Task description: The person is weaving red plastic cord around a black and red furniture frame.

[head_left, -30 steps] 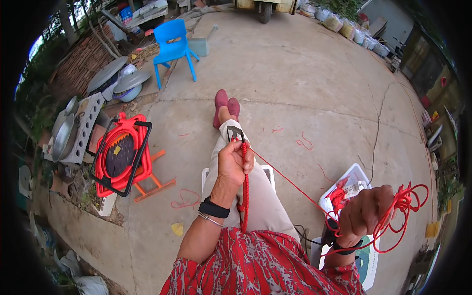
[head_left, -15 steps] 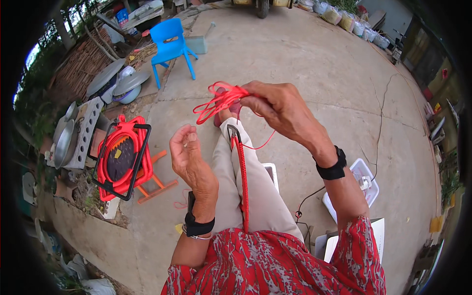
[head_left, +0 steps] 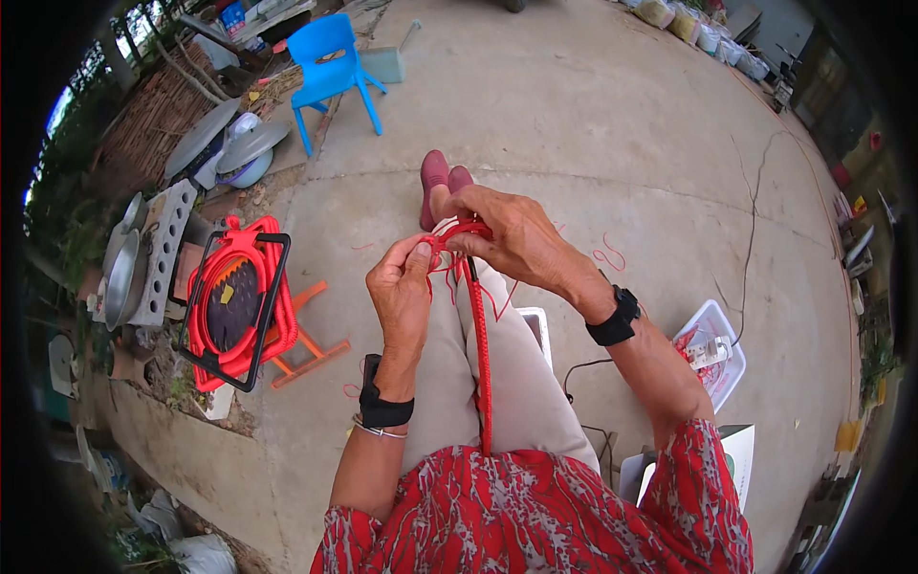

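My left hand is closed, thumb and fingers pinching thin red cord above my legs. Right beside it, my right hand also grips red cord; its fingers partly cover the strands. Loose ends of the cord dangle below both hands. A thick red braided strap runs from just under the hands down between my thighs to my lap. At its upper end is a dark piece, mostly hidden by the right hand and cord.
Left of me, a red and black frame with a round dark centre leans by an orange-legged stand. A blue chair stands ahead. To my right are a white basin holding a power strip, and a black cable.
My left hand, earlier apart with its fingers curled, has come up and taken hold of the cord. My right hand has lowered the looped cord bundle to the strap's top.
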